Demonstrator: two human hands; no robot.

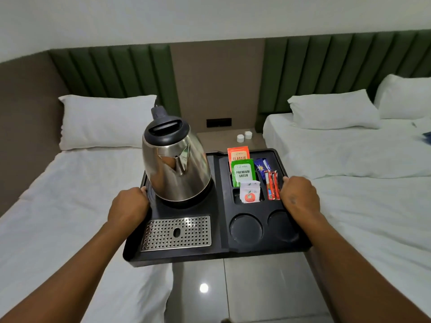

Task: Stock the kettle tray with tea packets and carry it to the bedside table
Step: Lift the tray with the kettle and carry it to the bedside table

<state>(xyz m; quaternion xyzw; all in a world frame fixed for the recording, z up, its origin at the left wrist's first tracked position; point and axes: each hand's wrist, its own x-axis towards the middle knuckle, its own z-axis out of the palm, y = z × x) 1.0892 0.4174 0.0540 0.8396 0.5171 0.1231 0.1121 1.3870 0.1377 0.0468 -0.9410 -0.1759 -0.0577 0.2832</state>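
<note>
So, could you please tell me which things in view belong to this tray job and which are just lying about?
Belong to the job:
- black tray, held by left hand and right hand
- kettle
- orange packet, green packet, white packet, red sachets
- bedside table

Just lying about:
- two white cups
- pillows
- beds

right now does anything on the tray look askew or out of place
Mostly tidy. The kettle leans left on its base rather than standing upright as the tray is carried. The white packet sits crooked, tilted across its slot. Nothing looks spilled or damaged.
</note>
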